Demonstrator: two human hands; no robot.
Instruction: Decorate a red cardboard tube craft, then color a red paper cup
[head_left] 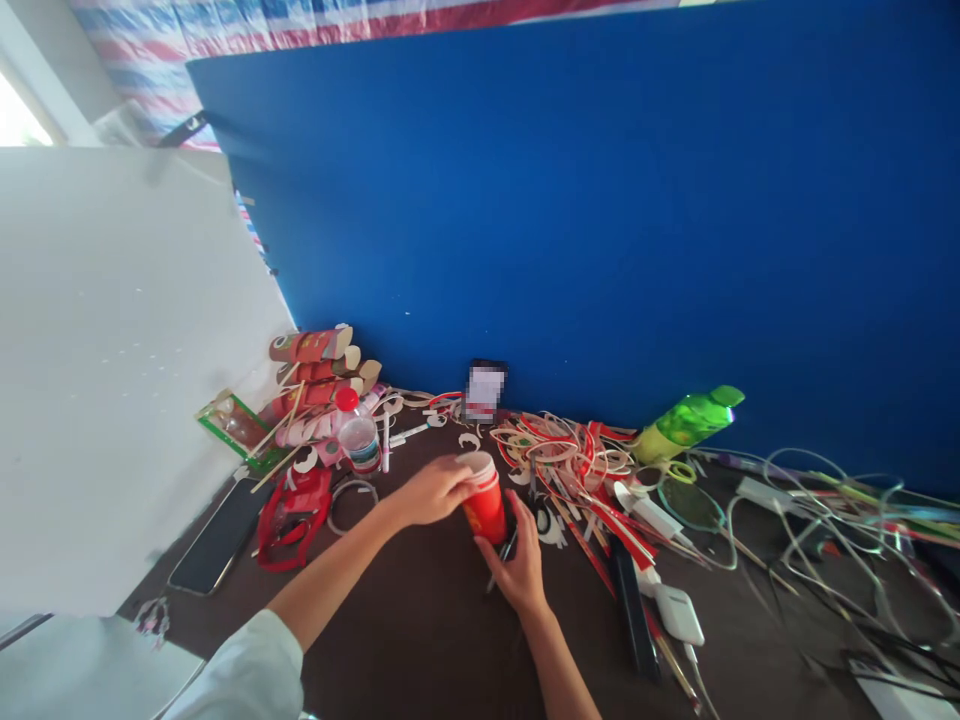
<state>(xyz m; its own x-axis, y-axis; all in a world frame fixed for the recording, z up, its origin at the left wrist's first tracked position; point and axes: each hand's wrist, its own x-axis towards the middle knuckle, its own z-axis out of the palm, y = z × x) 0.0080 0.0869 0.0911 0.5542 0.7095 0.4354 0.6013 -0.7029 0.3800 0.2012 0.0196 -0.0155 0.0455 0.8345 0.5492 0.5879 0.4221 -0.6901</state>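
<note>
Left hand (433,490) grips a tapered, glossy red paper cup (484,497).

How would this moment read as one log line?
left hand: grips red cup rim | right hand: at cup base, holding dark tool | table: cluttered

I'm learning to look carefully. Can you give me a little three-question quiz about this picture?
1. True or false: the left hand grips the red paper cup at its rim.
2. What colour is the cap of the clear plastic water bottle?
3. Which lies nearest the red cup: A, the black phone; B, the green plastic bottle; C, the right hand?

Key: 1 true; 2 red; 3 C.
</note>
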